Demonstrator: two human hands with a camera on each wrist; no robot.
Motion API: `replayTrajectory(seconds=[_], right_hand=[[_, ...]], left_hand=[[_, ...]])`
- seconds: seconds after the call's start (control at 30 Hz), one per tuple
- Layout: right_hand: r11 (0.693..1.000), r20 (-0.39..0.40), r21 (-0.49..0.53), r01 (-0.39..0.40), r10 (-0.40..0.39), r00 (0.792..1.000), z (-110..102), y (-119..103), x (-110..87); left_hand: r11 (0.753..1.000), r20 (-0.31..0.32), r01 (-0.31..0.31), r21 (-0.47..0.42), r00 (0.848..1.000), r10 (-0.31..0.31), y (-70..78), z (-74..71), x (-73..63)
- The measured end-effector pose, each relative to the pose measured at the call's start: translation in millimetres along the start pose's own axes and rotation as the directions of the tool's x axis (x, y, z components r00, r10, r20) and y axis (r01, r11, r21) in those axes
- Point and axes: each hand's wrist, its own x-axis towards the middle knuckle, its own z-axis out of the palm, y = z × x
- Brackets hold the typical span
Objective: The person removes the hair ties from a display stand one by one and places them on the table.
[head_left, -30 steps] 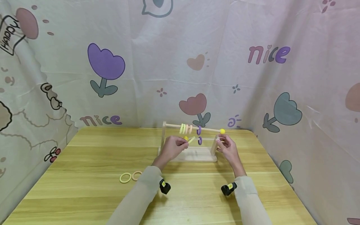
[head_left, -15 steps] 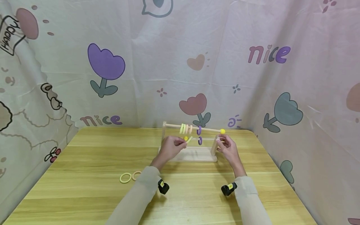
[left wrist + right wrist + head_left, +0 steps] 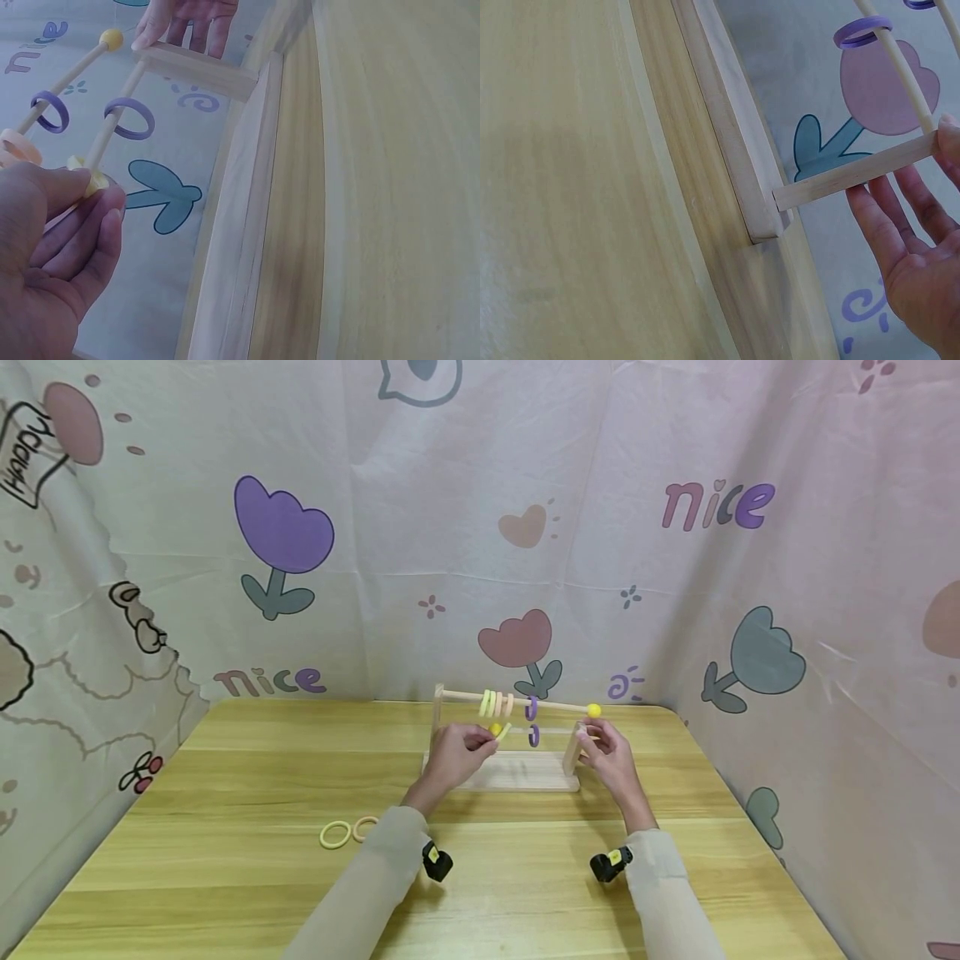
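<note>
A wooden ring rack (image 3: 525, 774) stands at the table's far middle. Its upper rod (image 3: 558, 703) carries yellow, orange and purple rings and ends in a yellow ball (image 3: 593, 711). One purple ring (image 3: 131, 120) hangs on the lower rod. My left hand (image 3: 487, 742) pinches a pale yellow ring (image 3: 91, 180) at the lower rod's free left end, beside its yellow tip. My right hand (image 3: 592, 745) grips the rack's right post (image 3: 855, 177), thumb on one side, fingers (image 3: 885, 214) on the other.
Two loose rings, a yellow one (image 3: 335, 835) and an orange one (image 3: 365, 827), lie on the wooden table (image 3: 225, 793) left of my left forearm. A patterned cloth backdrop (image 3: 480, 527) closes in the back and both sides. The rack's base (image 3: 727, 112) runs along the table's far edge.
The left hand with the yellow ring has edged slightly left along the lower rod's end. The right hand stays on the post.
</note>
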Motion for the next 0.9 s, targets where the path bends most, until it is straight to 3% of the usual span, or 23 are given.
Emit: replayTrajectory(seconds=[0.9], right_hand=[[1.000,-0.005,0.000,-0.011,0.011,1.000,0.5,-1.6,-0.4]], left_hand=[[0.999,-0.042,-0.025,0.020,0.999,0.026,3.0,-1.9,-5.5]])
